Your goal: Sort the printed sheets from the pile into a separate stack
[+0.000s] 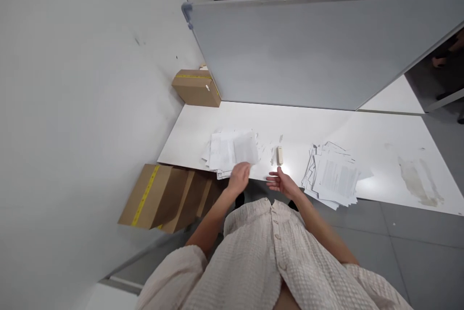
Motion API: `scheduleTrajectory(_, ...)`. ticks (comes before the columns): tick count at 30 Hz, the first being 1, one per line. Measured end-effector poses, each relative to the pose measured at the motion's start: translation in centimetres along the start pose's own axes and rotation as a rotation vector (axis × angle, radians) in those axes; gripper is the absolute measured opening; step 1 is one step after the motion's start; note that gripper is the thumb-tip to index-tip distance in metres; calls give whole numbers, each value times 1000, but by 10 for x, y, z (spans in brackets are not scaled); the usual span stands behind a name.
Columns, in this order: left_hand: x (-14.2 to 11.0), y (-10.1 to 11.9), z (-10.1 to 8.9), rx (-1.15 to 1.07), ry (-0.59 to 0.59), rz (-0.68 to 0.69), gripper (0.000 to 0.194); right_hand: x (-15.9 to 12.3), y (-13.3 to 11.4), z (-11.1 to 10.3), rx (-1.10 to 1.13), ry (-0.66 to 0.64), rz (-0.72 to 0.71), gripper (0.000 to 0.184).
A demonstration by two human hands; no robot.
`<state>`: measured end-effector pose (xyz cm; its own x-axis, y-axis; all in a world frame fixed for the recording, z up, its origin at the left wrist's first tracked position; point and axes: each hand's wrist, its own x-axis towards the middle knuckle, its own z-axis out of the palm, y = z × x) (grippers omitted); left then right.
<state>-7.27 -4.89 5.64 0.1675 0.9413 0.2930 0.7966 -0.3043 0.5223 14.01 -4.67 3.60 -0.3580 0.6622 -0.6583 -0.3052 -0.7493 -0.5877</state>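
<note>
The left pile (pixel 232 150) of printed sheets lies on the worktop (pixel 290 124) at its near edge, its lower sheets poking past that edge. Its top sheets point roughly away from the person, long axis near to far, turned slightly askew, with their edges fanned out to the left.

The left hand (pixel 239 178) is at the pile's near right corner, fingers curled together; whether its grip has closed on a sheet, I cannot tell. The right hand (pixel 282 184) has its grip released, fingers spread and pointing left, at the near edge just below the block (pixel 279 155).

The block is small and beige, its long axis also near to far, almost square to the near edge. White scraps (pixel 272 156) lie between it and the left pile.

The right pile (pixel 333 174) is looser, its sheets turned at several angles; its top sheet leans a little clockwise, and several corners overhang the near edge. A strip of white surface separates it from the block, and a wider band runs behind both piles to the divider (pixel 290 53). Farther right is 1 stain (pixel 416 182). 1 box (pixel 197 91) stands at the far left corner.
</note>
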Motion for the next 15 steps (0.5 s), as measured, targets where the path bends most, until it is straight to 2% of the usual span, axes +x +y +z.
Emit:
scheduleTrajectory(2,-8,24,5,-21,-141,220,26,6,-11,14,30,-49,13,41)
scheduleTrajectory(4,-14,39,11,-32,-245,335,25,13,-17,21,17,-11,-13,30)
scheduleTrajectory(6,-16,43,15,-43,-275,363,25,17,-19,21,-15,63,-31,23)
scheduleTrajectory(9,-14,38,16,-54,-279,375,26,17,-15,16,-61,127,-2,23)
scheduleTrajectory(11,-12,36,15,-66,-307,413,27,14,-10,14,-95,102,52,29)
scheduleTrajectory(15,-15,47,15,-90,-382,521,28,8,0,11,-158,-48,184,34)
